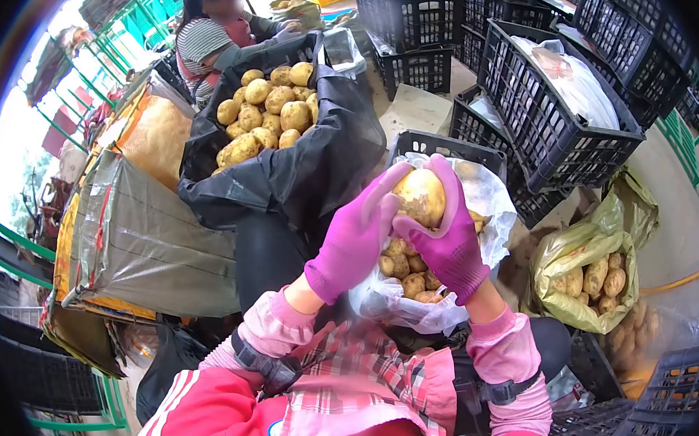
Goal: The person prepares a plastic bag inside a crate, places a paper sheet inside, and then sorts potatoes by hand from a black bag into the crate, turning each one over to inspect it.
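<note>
Between my two hands I hold one large pale potato (421,197), raised above a black crate (452,146) lined with thin white plastic (497,200). My left hand (355,233), in a pink-purple glove, grips the potato's left side. On its right side, my right hand (451,245) is closed around it in a matching glove. More potatoes (410,272) lie in the lined crate directly below my hands. To the upper left, a container draped in black cloth (295,178) holds a heap of yellowish potatoes (272,111).
At the right stands a yellow-green sack (550,301) of potatoes. Stacked black crates (551,111) rise at the upper right, some with white plastic inside. A grey-covered bundle (154,237) sits at the left. Another person in a striped sleeve (203,46) sits behind the black-draped container.
</note>
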{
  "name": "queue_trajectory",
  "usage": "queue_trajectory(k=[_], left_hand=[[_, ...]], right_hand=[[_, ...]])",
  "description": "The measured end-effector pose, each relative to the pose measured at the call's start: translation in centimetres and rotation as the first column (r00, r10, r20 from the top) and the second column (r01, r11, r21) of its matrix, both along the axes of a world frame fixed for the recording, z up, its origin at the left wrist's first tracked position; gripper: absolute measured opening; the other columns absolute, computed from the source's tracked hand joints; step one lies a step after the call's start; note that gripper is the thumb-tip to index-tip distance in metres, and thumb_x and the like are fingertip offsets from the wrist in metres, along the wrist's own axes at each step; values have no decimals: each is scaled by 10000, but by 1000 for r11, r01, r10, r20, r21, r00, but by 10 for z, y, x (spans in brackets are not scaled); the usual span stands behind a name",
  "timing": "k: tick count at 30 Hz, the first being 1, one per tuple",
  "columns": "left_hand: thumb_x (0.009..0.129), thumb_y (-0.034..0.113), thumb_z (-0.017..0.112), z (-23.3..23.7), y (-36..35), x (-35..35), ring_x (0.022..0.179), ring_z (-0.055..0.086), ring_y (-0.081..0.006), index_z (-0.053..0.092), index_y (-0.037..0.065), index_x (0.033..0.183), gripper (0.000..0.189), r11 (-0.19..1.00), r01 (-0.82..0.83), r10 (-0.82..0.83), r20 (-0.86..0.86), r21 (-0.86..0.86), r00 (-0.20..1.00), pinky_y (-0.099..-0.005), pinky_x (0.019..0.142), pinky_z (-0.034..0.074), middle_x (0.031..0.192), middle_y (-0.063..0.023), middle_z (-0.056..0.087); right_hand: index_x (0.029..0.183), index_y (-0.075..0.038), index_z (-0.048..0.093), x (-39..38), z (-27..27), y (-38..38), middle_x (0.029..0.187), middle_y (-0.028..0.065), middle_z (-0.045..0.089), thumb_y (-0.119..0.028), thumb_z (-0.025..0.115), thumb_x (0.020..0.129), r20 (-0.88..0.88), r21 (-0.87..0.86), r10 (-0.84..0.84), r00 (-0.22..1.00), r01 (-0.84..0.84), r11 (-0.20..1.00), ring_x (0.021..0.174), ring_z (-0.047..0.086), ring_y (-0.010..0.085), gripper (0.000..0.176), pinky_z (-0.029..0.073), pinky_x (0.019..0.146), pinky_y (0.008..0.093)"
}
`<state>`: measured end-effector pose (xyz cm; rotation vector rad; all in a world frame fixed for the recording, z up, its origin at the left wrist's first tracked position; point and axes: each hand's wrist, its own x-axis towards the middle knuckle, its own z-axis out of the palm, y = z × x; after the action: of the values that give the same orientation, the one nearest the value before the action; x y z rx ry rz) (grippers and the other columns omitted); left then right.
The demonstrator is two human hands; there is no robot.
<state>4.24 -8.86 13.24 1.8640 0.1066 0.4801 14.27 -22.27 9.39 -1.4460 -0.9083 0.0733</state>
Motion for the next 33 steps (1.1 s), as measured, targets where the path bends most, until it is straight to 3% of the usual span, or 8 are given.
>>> queue_trajectory(k=[2, 8, 11, 17, 20, 27, 28, 33], left_hand=[[1023, 106, 487, -8, -2, -2, 1165, 600, -224, 452, 5, 1440, 431, 954, -37, -6, 143, 297, 990, -307, 979, 468, 1334, -164, 565], [950, 100, 637, -3, -11, -7, 1143, 573, -147, 344, 10, 1505, 634, 982, 78, -81, 11, 170, 997, -305, 945, 499, 1359, -144, 546], [845, 142, 758, -6, -13, -7, 1240, 568, -329, 342, 21, 1488, 776, 989, 84, -75, -75, 120, 994, -353, 1010, 455, 1389, -227, 509], [743, 271, 845, -17, -11, 0, 1102, 637, -341, 455, 37, 1404, 803, 888, -128, 104, 79, 441, 991, -384, 885, 528, 1232, -197, 607], [716, 293, 848, -27, -10, 3, 973, 664, -340, 500, 42, 1354, 770, 778, -227, 167, 155, 586, 974, -392, 797, 545, 1087, -166, 641], [729, 245, 854, -27, -26, 0, 957, 690, -313, 500, 60, 1370, 755, 760, -155, 147, 66, 631, 987, -348, 807, 563, 1149, -167, 661], [732, 237, 856, -30, -28, -1, 964, 691, -317, 475, 58, 1389, 780, 798, -130, 122, 54, 589, 991, -350, 817, 562, 1153, -177, 658], [744, 212, 863, -29, -32, -3, 1016, 688, -338, 368, 36, 1458, 887, 914, -4, 32, -62, 405, 998, -354, 864, 554, 1197, -219, 637]], right_hand=[[1430, 32, 394, -1, 1, 0, 1380, 224, 518, -323, 797, 835, 15, -18, -50, 999, 50, 999, 1272, 531, 304, 802, 435, 1045, 377], [1262, 43, 569, -4, 5, -1, 1167, 210, 659, -350, 698, 915, 70, 67, -189, 980, 184, 981, 1087, 654, 298, 540, 501, 940, 360], [1194, 37, 619, 1, -2, 0, 1098, 193, 689, -349, 620, 968, 77, 59, -223, 972, 219, 974, 1037, 676, 292, 447, 499, 938, 355], [1142, 13, 648, 10, 0, -4, 1037, 178, 701, -358, 575, 995, -172, -85, -97, 980, 84, 993, 969, 689, 308, 406, 510, 889, 353], [1129, -8, 654, -5, 0, 13, 1002, 176, 701, -351, 589, 987, 59, 5, -186, 981, 186, 983, 952, 689, 308, 377, 514, 868, 356], [1121, 27, 667, 6, -8, -1, 969, 146, 712, -279, 598, 978, 18, -148, -153, 988, 154, 977, 900, 687, 211, 344, 518, 824, 321], [1055, 25, 695, 9, -10, 0, 918, 160, 724, -256, 563, 984, -204, -144, -174, 963, 147, 979, 853, 706, 245, 318, 528, 756, 333], [977, 24, 687, 17, -5, -4, 871, 234, 693, -297, 555, 981, -158, -295, -202, 967, 149, 944, 791, 688, 365, 347, 521, 732, 381]])
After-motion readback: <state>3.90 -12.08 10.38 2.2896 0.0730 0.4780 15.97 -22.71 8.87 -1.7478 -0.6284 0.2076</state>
